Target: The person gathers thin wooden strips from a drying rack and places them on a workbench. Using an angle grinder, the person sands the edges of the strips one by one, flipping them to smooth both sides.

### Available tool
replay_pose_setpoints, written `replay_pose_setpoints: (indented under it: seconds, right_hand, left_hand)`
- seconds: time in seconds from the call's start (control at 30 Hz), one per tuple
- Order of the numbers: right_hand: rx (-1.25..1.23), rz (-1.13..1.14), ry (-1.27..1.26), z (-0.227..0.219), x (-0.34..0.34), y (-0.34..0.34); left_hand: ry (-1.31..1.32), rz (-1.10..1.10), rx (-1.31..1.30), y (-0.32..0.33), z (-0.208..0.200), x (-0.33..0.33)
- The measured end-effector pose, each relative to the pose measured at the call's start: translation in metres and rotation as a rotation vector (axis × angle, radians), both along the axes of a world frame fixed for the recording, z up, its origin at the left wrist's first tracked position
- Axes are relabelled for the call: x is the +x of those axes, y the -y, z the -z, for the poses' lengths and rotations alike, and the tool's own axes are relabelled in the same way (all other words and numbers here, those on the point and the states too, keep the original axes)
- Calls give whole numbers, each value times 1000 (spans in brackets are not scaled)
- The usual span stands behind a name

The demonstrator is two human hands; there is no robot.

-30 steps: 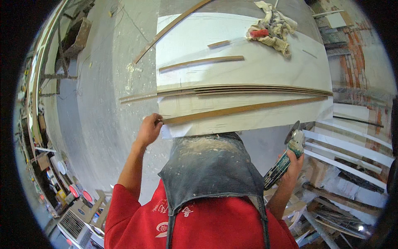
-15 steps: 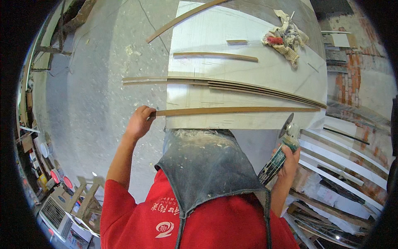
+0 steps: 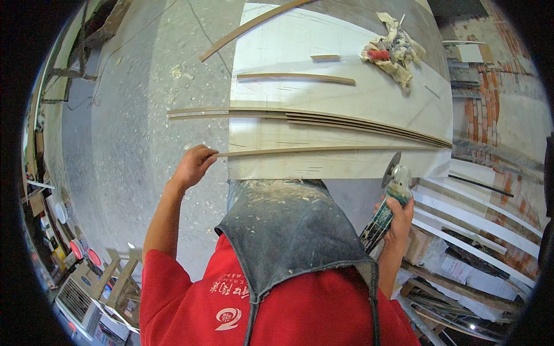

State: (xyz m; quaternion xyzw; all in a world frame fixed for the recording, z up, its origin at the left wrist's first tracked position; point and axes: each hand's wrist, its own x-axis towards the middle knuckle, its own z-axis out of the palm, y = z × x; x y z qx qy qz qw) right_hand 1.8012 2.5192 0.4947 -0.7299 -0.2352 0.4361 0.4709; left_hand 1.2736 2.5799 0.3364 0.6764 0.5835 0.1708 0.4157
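My left hand (image 3: 197,165) pinches the left end of a long, thin brown strip (image 3: 311,150), which runs rightward over the white board (image 3: 346,167) in front of me. The strip stands nearly on edge, showing only a narrow line. In my right hand (image 3: 398,220) is a green angle grinder (image 3: 383,216), gripped round its body. Its cutting disc (image 3: 392,168) points up and lies near the board's front edge, just below the strip. Beyond the strip lies a stack of similar strips (image 3: 346,125), whose left ends overhang the board.
Farther back lie a shorter strip (image 3: 297,77), a small offcut (image 3: 325,57), a long curved strip (image 3: 254,27) and a crumpled dirty rag (image 3: 398,52). White lengths of material (image 3: 479,219) are at the right by a brick surface. A wooden stool (image 3: 118,282) stands lower left.
The strip in my left hand has turned from showing its wide face to showing its narrow edge. My right hand and the grinder have shifted slightly left and up.
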Motion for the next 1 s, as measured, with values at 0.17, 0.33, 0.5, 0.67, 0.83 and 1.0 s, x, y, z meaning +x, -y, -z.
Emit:
replay_pose_setpoints:
  seconds: [0.17,0.33,0.5,0.67,0.83,1.0]
  right_hand:
    - [10,-7,-5,0,1,-2]
    - [38,-8,-11,3,6,-3]
    - [18,25,5,10,10,0]
    - [12,61,9,19,14,9]
    - [-27,135,28,22,13,19]
    - [-101,60,49,25,19,19]
  left_hand:
    - [-40,5,-6,2,-11,5]
    - [-119,40,96,1,-10,13]
    - [-354,45,384,6,-6,23]
    - [-473,-102,542,38,5,8]
    - [-529,-254,489,56,17,-15]
    - [-397,-232,383,40,20,2]
